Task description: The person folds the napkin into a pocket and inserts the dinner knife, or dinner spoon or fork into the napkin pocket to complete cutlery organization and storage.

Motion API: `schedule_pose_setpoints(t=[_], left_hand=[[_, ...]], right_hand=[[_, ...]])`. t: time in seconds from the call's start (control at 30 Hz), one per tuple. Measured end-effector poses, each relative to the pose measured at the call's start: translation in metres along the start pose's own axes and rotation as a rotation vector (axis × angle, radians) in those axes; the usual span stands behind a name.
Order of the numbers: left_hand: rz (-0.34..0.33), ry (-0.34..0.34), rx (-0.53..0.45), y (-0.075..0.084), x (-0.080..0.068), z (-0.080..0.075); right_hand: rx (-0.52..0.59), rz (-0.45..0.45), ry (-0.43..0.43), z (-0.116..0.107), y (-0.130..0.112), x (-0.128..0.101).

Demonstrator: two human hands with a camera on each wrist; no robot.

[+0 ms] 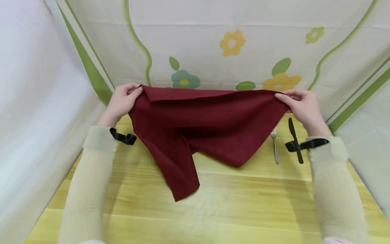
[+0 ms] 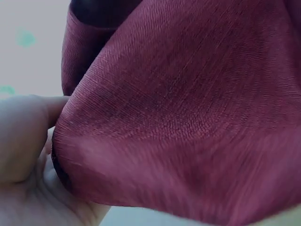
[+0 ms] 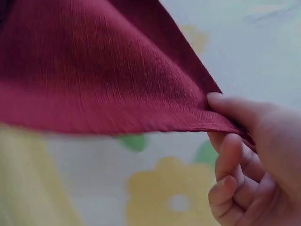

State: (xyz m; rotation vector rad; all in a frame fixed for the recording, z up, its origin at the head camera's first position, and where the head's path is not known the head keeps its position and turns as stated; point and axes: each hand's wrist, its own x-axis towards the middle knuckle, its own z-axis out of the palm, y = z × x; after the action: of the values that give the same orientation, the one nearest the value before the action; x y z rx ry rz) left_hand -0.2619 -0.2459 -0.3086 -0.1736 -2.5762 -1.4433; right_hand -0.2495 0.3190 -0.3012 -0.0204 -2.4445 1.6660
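Note:
A dark red cloth napkin (image 1: pixel 213 118) hangs stretched between both hands above the wooden table, its top edge folded over and two lower corners drooping. At its upper left corner, my left hand (image 1: pixel 123 100) pinches the fabric between thumb and fingers. My right hand (image 1: pixel 303 105) pinches the opposite upper corner. In the left wrist view the cloth (image 2: pixel 178 103) covers most of the picture and hides the left fingertips. The right wrist view shows the thumb (image 3: pixel 235 107) pressing the cloth's corner (image 3: pixel 207 117) against the curled fingers.
On the wooden table (image 1: pixel 228 210), right of the cloth, lie a fork (image 1: pixel 275 147) and a black knife (image 1: pixel 295 139). The cloth partly covers the fork's tines. A white curtain (image 1: pixel 195 40) with printed flowers stands behind, and white fabric walls (image 1: pixel 39 112) flank both sides.

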Motion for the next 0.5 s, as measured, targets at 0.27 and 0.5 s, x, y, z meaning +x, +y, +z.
schedule_pose_setpoints(t=[0.27, 0.5], left_hand=[[-0.224, -0.054, 0.016, -0.066, 0.016, 0.033], [-0.159, -0.186, 0.110, -0.070, -0.009, 0.046]], right_hand=[[-0.126, -0.002, -0.134, 0.051, 0.042, 0.032], [-0.210, 0.026, -0.197, 0.053, 0.054, 0.009]])
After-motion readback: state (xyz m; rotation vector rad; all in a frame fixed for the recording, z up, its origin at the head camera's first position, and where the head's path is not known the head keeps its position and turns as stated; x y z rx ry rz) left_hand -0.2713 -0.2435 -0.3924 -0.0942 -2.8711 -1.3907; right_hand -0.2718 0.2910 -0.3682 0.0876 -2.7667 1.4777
